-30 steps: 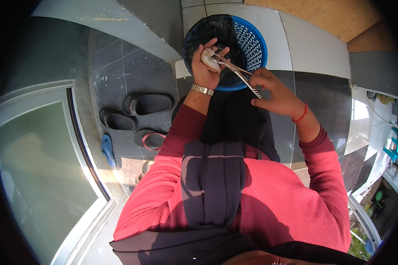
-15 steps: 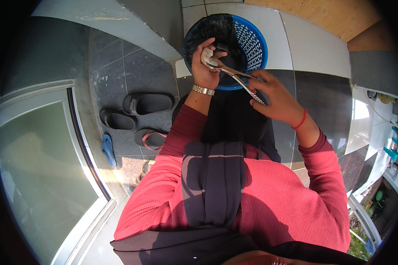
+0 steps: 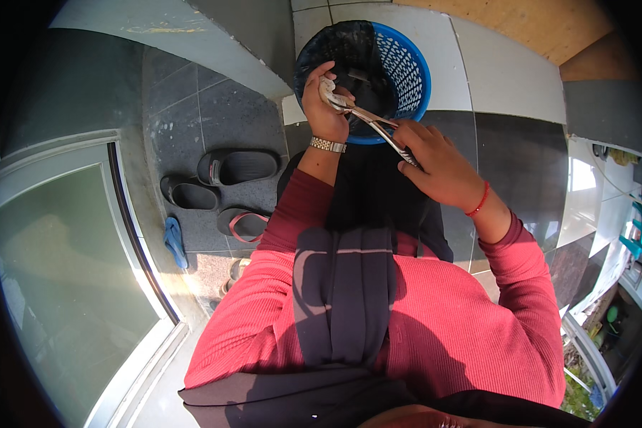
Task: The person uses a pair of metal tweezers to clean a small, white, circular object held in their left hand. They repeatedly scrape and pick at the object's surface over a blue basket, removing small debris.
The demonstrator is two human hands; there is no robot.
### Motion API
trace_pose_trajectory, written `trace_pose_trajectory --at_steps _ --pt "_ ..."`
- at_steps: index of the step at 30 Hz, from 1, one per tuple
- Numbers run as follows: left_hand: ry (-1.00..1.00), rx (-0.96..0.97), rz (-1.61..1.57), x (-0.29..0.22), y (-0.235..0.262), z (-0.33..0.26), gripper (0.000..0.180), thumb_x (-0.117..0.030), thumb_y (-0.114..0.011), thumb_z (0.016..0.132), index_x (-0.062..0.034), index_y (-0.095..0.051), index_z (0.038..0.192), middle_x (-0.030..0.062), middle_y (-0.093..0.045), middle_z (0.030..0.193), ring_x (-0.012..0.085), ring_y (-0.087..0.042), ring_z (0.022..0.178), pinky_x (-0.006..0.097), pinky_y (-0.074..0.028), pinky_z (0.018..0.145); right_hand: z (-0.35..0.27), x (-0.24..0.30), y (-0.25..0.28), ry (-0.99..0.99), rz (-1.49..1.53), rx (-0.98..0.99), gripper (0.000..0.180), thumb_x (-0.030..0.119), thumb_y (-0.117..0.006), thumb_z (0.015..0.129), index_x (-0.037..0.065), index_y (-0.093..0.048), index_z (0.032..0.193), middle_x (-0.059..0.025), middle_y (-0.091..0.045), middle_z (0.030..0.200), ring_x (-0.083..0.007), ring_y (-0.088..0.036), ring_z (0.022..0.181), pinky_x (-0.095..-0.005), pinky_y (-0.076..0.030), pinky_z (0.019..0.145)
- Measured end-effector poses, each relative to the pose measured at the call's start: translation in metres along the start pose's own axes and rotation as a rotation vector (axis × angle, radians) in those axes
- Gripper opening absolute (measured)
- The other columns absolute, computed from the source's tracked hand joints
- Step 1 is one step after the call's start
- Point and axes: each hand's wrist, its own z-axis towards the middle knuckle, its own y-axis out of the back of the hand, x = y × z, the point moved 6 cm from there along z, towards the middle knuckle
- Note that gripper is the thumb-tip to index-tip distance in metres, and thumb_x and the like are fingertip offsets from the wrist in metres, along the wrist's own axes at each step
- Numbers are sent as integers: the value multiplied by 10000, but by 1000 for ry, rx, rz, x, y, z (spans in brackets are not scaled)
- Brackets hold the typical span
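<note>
Over the blue plastic basket (image 3: 424,78), my left hand (image 3: 322,115) is closed around a small whitish piece (image 3: 327,89) whose kind I cannot make out. My right hand (image 3: 439,160) grips the handles of a shiny metal tool (image 3: 386,135) with two long arms, like pliers or shears. The tool slants up to the left, and its head meets the whitish piece at my left palm. A black plastic bag (image 3: 346,39) lines the basket's left part. Something small and greyish (image 3: 357,74) lies inside on the black plastic.
Several dark slippers (image 3: 239,167) lie on the grey tiles to the left, with a blue flip-flop (image 3: 175,242) near the glazed door (image 3: 78,271). A grey wall edge (image 3: 246,53) stands left of the basket. Wooden boards (image 3: 528,25) are at the far right.
Both hands have shifted slightly left with the tool and the whitish piece. The right hand's fingers have drawn closer around the handles, and the tool's two arms look nearer together.
</note>
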Motion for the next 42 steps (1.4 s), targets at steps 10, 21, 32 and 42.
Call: trace_pose_trajectory --at_steps 10,21,32,42 --pt "-63 -20 55 -8 -1 0 392 -328 -349 966 -36 -546 1139 6 -505 926 173 -598 565 282 -446 467 2 3 -9 23 -7 -24 343 143 -587 805 96 -470 1124 -132 -509 1173 -382 -529 989 -470 -448 838" --pt "11 -119 67 -6 0 1 511 -430 -254 1006 -41 -549 1156 23 -497 906 311 -668 833 262 -468 464 12 -17 -10 -123 85 -196 309 209 -631 865 46 -390 969 -186 -591 781 -411 -576 691 -447 -474 606" --pt "15 0 -30 3 0 4 466 -394 -305 1003 -24 -537 1165 23 -505 921 294 -647 885 267 -496 480 9 -21 -10 42 497 -62 227 93 -676 764 49 -503 904 -87 -517 995 -235 -515 927 -331 -439 781" --pt "-23 -11 36 -4 -3 0 439 -376 -325 995 -28 -534 1161 14 -498 923 265 -651 848 270 -471 419 4 -10 -9 72 491 -63 254 100 -680 755 45 -522 947 -94 -510 1043 -251 -513 973 -343 -438 817"
